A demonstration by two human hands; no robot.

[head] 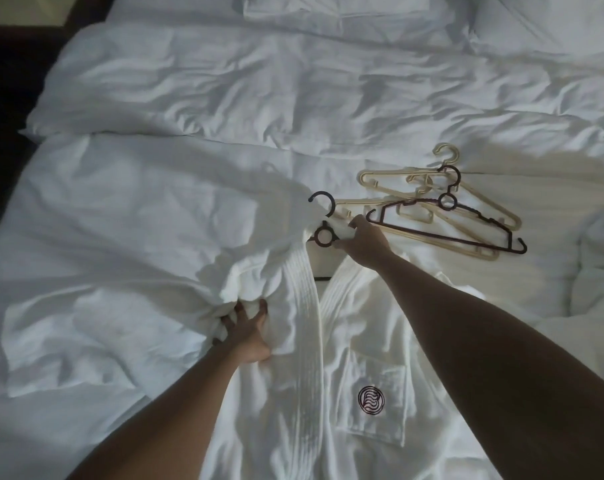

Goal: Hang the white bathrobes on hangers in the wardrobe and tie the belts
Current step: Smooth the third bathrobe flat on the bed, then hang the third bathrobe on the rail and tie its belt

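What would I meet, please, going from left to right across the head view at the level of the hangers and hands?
Left hand gripping the bathrobe fabric → dark hanger inside the robe's collar → right hand at that collar → loose pile of cream hangers with another dark hanger on top.

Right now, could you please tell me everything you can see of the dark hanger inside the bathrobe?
The dark hanger, seemingly plastic, lies flat on the bed inside the white bathrobe. Its open hook and ring neck stick out at the collar; a short dark bar shows lower, the rest is covered. The right hand grips collar and hanger beside the ring.
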